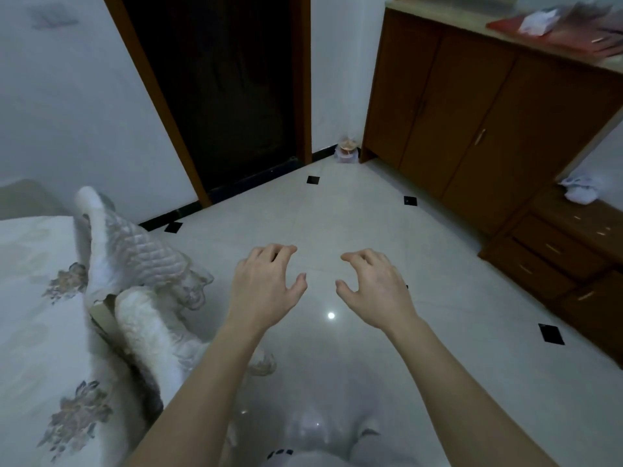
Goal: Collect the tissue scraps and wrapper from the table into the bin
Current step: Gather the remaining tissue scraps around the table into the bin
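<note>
Both hands empty, fingers curled loosely apart: left hand [264, 284], right hand [372, 291], held over bare tiled floor [337, 210]. Crumpled tissue scraps [580, 190] lie on the low drawer table [573, 237], well right of the hands (beside the tall cabinet [472, 112]). Bed quilt [128, 251] left of the hands. No legible writing.

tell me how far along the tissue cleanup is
Nothing looks done. The left hand and right hand are open and empty over the floor. A crumpled white tissue lies on the low drawer unit, far right. A small lined bin waits beside the cabinet.
</note>
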